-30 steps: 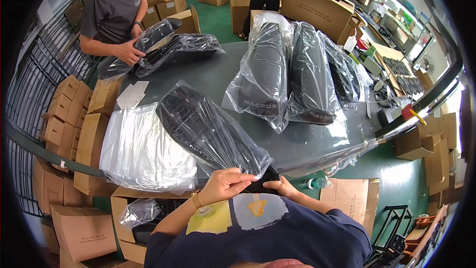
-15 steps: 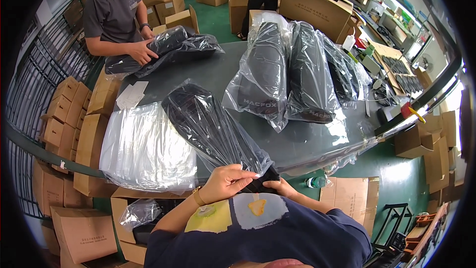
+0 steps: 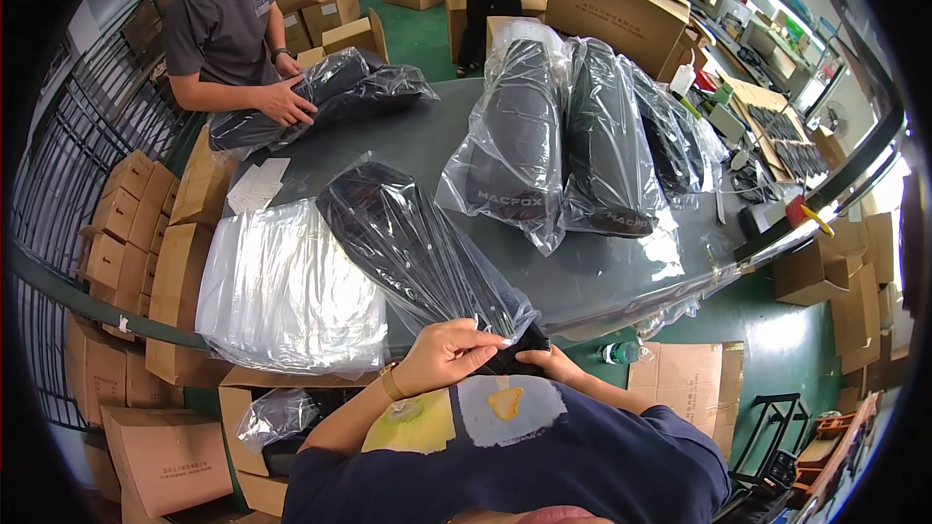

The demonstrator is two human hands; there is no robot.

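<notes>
A long black padded seat point(image 3: 388, 223) lies slantwise on the table in a clear plastic bag point(image 3: 476, 296), its near end toward me. My left hand point(image 3: 449, 357) is closed, thumb and fingers pinching the edge of the bag's near end. Close beside it, my right hand point(image 3: 549, 365) has its fingers closed around a black part that sticks out of the bag; whether this belongs to the seat I cannot tell. A stack of flat clear plastic bags point(image 3: 286, 291) lies to the left of the seat.
Several bagged black seats point(image 3: 515, 136) stand at the table's far right. Across the dark table point(image 3: 582, 286), at far left, a co-worker's hands point(image 3: 286, 102) rest on another bagged seat point(image 3: 359, 87). Cardboard boxes point(image 3: 165, 456) surround the table; a bottle point(image 3: 621, 353) is near my right arm.
My hands and the seat stay nearly still. The co-worker's hand has shifted slightly on the other bagged seat, and a person in the background has moved left.
</notes>
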